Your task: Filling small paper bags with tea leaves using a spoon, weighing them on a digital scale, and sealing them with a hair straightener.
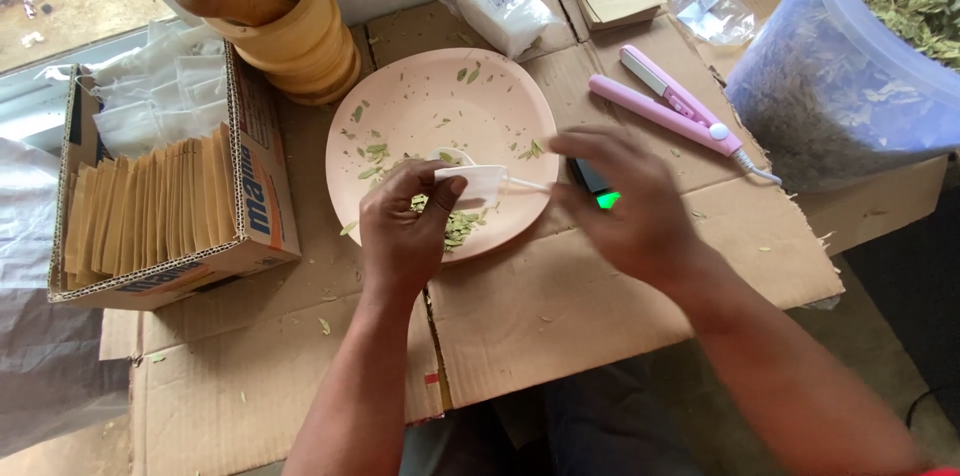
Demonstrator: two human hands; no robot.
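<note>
left hand: over the near rim of the pink plate, fingers closed on a small white sachet, held mouth-up, probably so it can take leaf
right hand: just right of the plate, blurred; seems to pinch the sachet's thin string; grip cannot be told for sure
dried leaves: heaped on the plate's near side, under the sachet
mortar and pestle: behind the plate, to its left
carton of sachets: left of the plate, within reach
pink sealer: right of the plate
tub of leaves: far right of the plate
</note>
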